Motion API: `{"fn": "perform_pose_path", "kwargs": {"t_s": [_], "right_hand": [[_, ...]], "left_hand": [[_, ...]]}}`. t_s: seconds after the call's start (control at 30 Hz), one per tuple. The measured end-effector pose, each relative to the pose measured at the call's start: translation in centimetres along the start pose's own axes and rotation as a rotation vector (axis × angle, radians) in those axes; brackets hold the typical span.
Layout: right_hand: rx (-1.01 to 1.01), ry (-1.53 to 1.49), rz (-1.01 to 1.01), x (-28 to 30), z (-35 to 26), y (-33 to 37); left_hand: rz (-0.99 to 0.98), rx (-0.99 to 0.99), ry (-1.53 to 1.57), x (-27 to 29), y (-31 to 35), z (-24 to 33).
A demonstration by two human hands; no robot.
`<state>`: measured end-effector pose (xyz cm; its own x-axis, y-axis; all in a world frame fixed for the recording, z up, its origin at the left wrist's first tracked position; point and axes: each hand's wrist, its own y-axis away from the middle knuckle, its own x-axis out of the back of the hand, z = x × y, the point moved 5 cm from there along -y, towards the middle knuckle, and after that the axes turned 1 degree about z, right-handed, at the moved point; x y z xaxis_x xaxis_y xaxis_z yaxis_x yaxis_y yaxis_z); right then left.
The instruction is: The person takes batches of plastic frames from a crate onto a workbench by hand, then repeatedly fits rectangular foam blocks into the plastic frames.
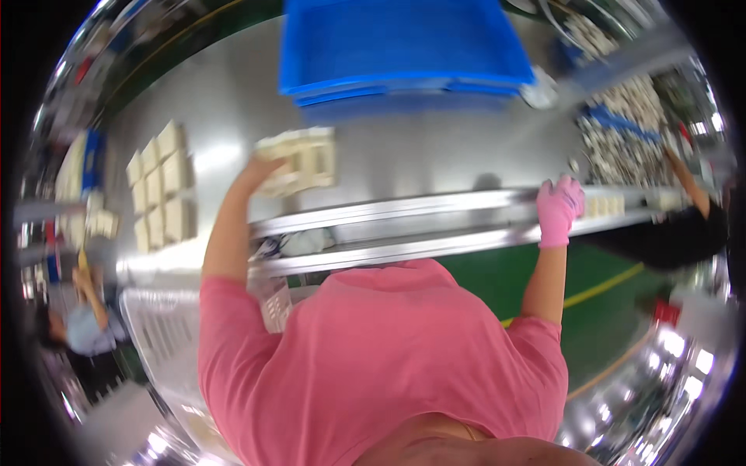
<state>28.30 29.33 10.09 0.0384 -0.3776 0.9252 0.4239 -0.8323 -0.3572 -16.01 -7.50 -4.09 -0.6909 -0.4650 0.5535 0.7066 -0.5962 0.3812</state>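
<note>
My bare left hand (264, 172) is closed on the near left side of a group of cream plastic blocks (315, 159), just above the metal table. Motion blurs these blocks, so I cannot tell whether they are separate or joined. To the right, my right hand (559, 203) wears a pink glove and rests at the metal rails (404, 208) along the table's near edge. Its fingers are curled, and what they hold, if anything, is hidden. Beside it, a short row of small cream pieces (604, 206) sits between the rails.
A blue tray (404, 87) stands at the far middle. Stacked cream blocks (162, 186) are at the left of the table (420, 147). Beyond the right hand lies a heap of small pale parts (625, 151). A white basket (163, 330) stands at lower left. People work at both sides.
</note>
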Motion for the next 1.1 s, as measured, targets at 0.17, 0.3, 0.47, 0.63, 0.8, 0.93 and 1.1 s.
{"fn": "perform_pose_path", "kwargs": {"t_s": [0.17,0.3,0.47,0.63,0.8,0.93,1.1], "right_hand": [[0.355,-0.946,-0.630,-2.4,-15.2,0.8],[0.612,-0.917,-0.801,-5.3,-25.7,3.0],[0.444,-0.960,-0.697,-5.5,-27.9,3.0],[0.301,-0.930,-0.717,-8.7,-25.6,0.7],[0.146,-1.051,-0.833,-9.5,-26.3,0.9],[0.135,-1.032,-0.856,-9.1,-26.9,1.3],[0.124,-1.032,-0.937,-9.4,-27.0,1.9]], "left_hand": [[-0.038,0.103,-0.081,-4.9,-0.6,6.2],[0.030,0.103,-0.218,-6.9,-1.0,8.4],[0.101,-0.060,-0.141,-1.7,-0.3,5.3],[0.461,-0.073,-1.097,12.5,6.4,-5.0],[0.369,0.247,-1.294,19.3,12.4,-14.5],[0.257,0.251,-1.327,19.4,11.9,-18.2],[0.158,0.351,-1.181,18.9,11.6,-15.5]]}}
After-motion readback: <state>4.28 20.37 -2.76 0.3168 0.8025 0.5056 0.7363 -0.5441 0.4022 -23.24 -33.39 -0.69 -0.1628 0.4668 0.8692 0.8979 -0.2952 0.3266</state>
